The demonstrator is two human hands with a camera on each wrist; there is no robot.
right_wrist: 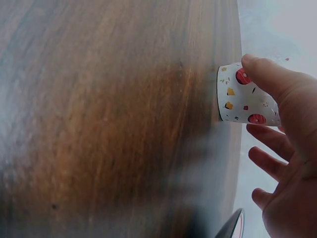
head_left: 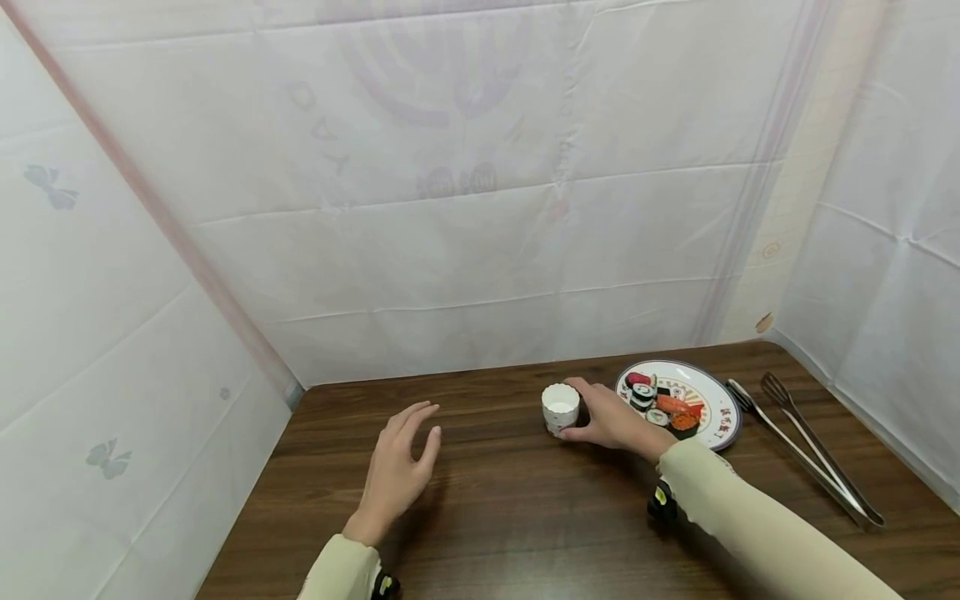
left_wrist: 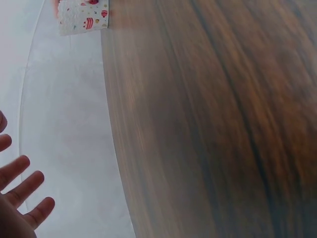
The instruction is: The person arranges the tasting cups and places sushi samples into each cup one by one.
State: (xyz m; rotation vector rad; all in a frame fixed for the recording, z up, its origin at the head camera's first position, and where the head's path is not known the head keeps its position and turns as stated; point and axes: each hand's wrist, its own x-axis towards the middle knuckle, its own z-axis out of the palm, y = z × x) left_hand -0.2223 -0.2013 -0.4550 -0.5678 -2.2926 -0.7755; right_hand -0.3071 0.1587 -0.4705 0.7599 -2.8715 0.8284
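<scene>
A small white paper baking cup (head_left: 560,408) with a scalloped rim stands upright on the wooden table, right of the middle. Red and yellow printed motifs cover its side (right_wrist: 247,96) in the right wrist view. My right hand (head_left: 611,419) holds it from the right, thumb on one side and index finger on the other; the remaining fingers are spread apart behind. My left hand (head_left: 397,467) hovers over the left part of the table with relaxed fingers and nothing in it. Its fingers (left_wrist: 30,191) show spread at the edge of the left wrist view.
Behind my right hand lies a round plate (head_left: 716,404) with several sushi pieces (head_left: 671,407) on it. Right of the plate is a pair of metal tongs (head_left: 813,454), opened wide. White printed sheets (head_left: 450,250) hang along the table's back and sides.
</scene>
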